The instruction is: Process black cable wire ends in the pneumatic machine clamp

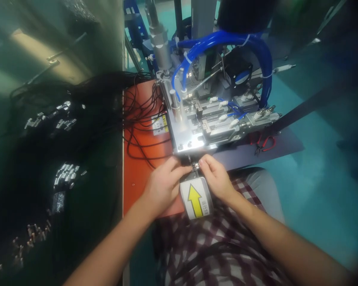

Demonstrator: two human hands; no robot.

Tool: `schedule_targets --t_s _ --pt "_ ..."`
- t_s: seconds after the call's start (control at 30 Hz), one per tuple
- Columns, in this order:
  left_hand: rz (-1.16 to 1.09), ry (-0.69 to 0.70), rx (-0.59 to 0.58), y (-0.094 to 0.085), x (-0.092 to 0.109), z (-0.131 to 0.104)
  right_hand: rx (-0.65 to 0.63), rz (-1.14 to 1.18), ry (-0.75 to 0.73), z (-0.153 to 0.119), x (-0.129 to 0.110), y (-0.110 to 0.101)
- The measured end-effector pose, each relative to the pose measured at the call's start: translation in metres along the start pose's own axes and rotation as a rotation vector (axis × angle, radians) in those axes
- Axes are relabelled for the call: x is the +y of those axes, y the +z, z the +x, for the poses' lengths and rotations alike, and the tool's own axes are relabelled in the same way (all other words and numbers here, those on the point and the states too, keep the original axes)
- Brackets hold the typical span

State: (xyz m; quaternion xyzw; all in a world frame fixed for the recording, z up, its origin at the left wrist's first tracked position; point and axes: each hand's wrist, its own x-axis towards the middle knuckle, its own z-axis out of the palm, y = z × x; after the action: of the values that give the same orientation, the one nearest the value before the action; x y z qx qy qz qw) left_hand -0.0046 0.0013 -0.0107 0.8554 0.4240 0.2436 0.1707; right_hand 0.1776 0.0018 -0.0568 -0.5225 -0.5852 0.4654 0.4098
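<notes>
Both hands meet at the front edge of a metal machine with pneumatic fittings. My left hand is closed, thumb and fingers pinched near a small metal piece. From the right, my right hand pinches that small metal connector between thumb and fingers. What the left fingertips hold is too small to make out. Just below the hands sits a white plate with a yellow arrow pointing toward the machine.
Black cables run across the orange board to the left. Bundles of cables with metal connectors lie on the dark surface at far left. Blue hoses arch over the machine. Red-handled pliers lie at its right.
</notes>
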Motion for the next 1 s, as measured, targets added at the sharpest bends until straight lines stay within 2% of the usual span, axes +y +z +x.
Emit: schedule_targets --t_s 0.17,0.27,0.33,0.43,0.5,0.63,0.8,1.0 --pt "-0.085 -0.123 -0.057 -0.012 -0.007 -0.001 -0.02 -0.031 -0.036 0.001 -0.001 -0.003" --pt "-0.05 -0.181 -0.11 -0.032 -0.021 -0.013 -0.03 -0.037 -0.048 0.001 -0.001 -0.004" --pt "-0.033 -0.203 -0.075 -0.046 -0.031 -0.024 -0.036 -0.039 -0.053 0.002 0.0 -0.005" --pt "-0.001 -0.17 -0.023 -0.062 -0.039 -0.038 -0.046 -0.046 -0.055 0.002 0.0 -0.006" --pt "0.068 -0.111 -0.029 -0.065 -0.039 -0.043 -0.049 -0.049 -0.053 0.002 -0.001 -0.006" --pt "0.275 -0.04 -0.04 -0.055 -0.035 -0.048 -0.042 -0.043 -0.051 0.003 -0.002 -0.006" --pt "0.479 -0.088 0.098 -0.032 -0.027 -0.058 -0.032 -0.01 -0.061 0.003 -0.001 -0.004" --pt "0.529 -0.119 0.169 -0.016 -0.014 -0.073 -0.011 0.038 -0.06 0.003 0.0 -0.004"
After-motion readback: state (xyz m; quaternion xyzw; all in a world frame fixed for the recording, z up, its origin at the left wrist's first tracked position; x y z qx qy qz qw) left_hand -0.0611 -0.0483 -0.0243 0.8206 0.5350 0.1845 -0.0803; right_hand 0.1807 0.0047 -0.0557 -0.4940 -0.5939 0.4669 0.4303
